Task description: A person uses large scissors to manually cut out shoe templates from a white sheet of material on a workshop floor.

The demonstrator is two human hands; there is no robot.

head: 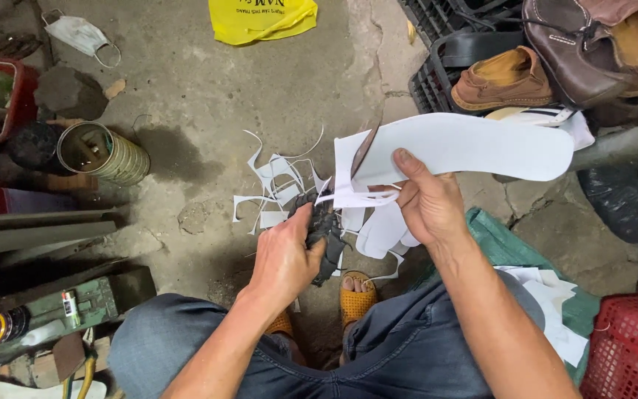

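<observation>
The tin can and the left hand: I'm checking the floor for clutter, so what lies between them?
In the head view, mostly bare concrete floor runs from the tin can towards the left hand; white paper offcuts lie near the hand.

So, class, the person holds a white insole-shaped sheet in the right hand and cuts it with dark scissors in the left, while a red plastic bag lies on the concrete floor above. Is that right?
Not quite: the plastic bag is yellow, not red, as the head view shows. The rest stands: the right hand holds the white insole-shaped sheet, and the left hand works the dark scissors over the concrete floor.
</observation>
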